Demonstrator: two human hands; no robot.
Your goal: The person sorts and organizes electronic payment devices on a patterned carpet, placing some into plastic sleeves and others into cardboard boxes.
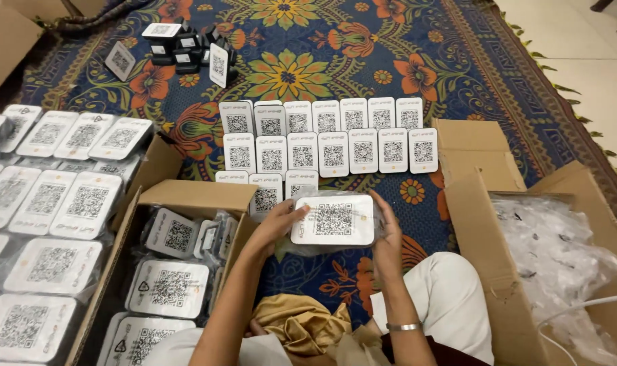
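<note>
Both my hands hold one white rectangular device [333, 219] with a square black code pattern on its face, still inside a clear plastic bag. My left hand [279, 220] grips its left edge and my right hand [388, 234] grips its right edge, above my lap. Just beyond it, several unwrapped white devices [333, 136] of the same kind stand in rows on the patterned rug [288, 74].
An open cardboard box [193, 195] at my left holds more bagged devices. More wrapped ones [47, 203] lie stacked at far left. A box [485, 224] at my right holds crumpled clear bags [552, 264]. A small heap of black and white devices [183, 47] sits at the rug's far side.
</note>
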